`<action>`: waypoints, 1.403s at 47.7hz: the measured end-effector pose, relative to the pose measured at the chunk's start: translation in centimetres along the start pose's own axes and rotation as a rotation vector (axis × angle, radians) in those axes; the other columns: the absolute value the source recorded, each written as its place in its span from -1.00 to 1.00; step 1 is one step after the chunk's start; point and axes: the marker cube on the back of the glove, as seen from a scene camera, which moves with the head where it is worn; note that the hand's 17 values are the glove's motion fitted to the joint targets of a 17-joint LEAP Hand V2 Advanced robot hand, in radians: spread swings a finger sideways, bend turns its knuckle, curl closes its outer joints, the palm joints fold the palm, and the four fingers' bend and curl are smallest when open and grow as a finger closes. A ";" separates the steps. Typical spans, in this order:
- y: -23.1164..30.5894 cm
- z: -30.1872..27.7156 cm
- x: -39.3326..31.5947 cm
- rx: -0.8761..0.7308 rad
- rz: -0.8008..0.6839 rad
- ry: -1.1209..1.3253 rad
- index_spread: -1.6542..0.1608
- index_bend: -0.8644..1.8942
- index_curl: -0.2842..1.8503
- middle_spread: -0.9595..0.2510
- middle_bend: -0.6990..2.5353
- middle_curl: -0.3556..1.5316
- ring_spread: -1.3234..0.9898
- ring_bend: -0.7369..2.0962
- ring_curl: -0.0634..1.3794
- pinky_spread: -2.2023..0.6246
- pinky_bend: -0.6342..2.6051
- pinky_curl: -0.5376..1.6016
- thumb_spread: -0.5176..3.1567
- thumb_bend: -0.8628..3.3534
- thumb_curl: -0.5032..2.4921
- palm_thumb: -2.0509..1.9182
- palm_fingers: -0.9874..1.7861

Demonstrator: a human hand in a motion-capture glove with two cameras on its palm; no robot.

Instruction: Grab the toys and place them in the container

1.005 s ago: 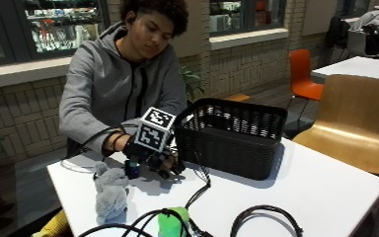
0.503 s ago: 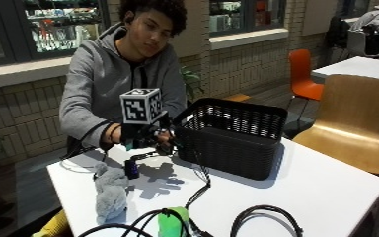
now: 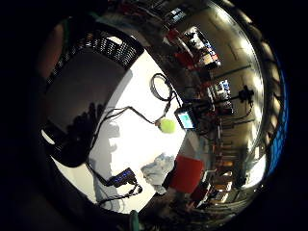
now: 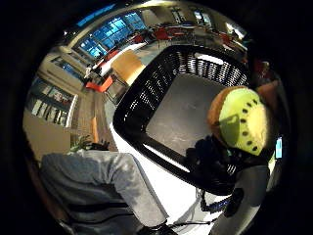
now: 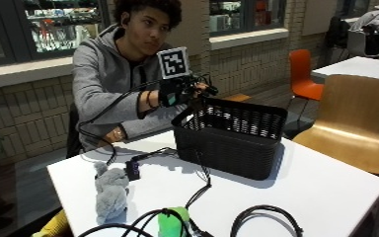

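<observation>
My gloved right hand (image 5: 179,92) is raised just above the near-left rim of the black slatted basket (image 5: 235,148). It grips a small round toy (image 4: 242,125), yellow-green with black dots and an orange-brown part. The thumb side palm view shows that toy over the basket (image 4: 156,83), whose dark floor looks bare. In the outside view the toy is mostly hidden by my fingers. A grey plush toy (image 5: 110,190) lies on the white table left of the basket, also visible as the plush toy (image 3: 159,168). A green toy (image 5: 173,221) lies at the table's front edge.
A small black box (image 5: 133,170) with cables lies between the plush and the basket, and a cable coil (image 5: 268,219) lies at the front. The bare left hand (image 5: 114,133) rests at the table's back edge. A wooden chair (image 5: 354,118) stands to the right.
My right hand has risen from the tabletop beside the plush, carrying the small toy up and right to the basket's rim. The plush and basket have stayed put.
</observation>
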 end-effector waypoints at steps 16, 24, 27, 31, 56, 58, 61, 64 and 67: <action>2.8 1.1 3.6 -0.171 0.121 0.009 0.62 -0.19 -0.42 0.65 -0.52 -0.35 0.05 -0.28 -0.65 0.52 -0.06 -0.09 -0.03 -0.53 -0.49 0.15 -0.51; 7.9 1.2 11.3 -0.335 0.386 0.002 0.59 -0.26 -0.46 0.66 -0.50 -0.38 0.06 -0.29 -0.62 0.53 -0.09 -0.11 -0.06 -0.58 -0.49 0.11 -0.40; 10.7 1.7 15.0 -0.401 0.505 -0.013 0.57 -0.28 -0.47 0.65 -0.49 -0.38 0.05 -0.25 -0.60 0.54 -0.08 -0.11 -0.07 -0.59 -0.49 0.10 -0.35; 14.9 3.3 19.1 -0.420 0.685 -0.101 0.57 -0.28 -0.47 0.64 -0.49 -0.39 0.05 -0.23 -0.58 0.54 -0.05 -0.11 -0.07 -0.60 -0.48 0.10 -0.35; 21.5 15.5 20.3 -0.466 1.193 -0.188 0.53 -0.38 -0.64 0.67 -0.51 -0.41 0.08 0.01 -0.42 0.51 0.27 -0.04 0.02 -0.52 -0.43 0.18 -0.32; 21.0 15.7 20.1 -0.447 1.185 -0.118 0.52 -0.35 -0.64 0.68 -0.49 -0.41 0.06 0.12 -0.37 0.45 0.30 -0.04 0.08 -0.48 -0.42 0.23 -0.16; 20.3 15.7 20.0 -0.446 1.158 -0.051 0.52 -0.29 -0.64 0.67 -0.49 -0.43 0.04 0.23 -0.34 0.40 0.30 -0.06 0.14 -0.44 -0.40 0.28 -0.04; 19.8 15.5 20.0 -0.454 1.119 -0.007 0.52 -0.25 -0.62 0.65 -0.48 -0.43 0.01 0.30 -0.29 0.36 0.28 -0.08 0.16 -0.41 -0.38 0.33 0.06; 19.4 15.0 20.0 -0.450 1.088 0.020 0.53 -0.23 -0.61 0.62 -0.46 -0.42 -0.02 0.33 -0.26 0.34 0.25 -0.09 0.12 -0.40 -0.34 0.37 0.13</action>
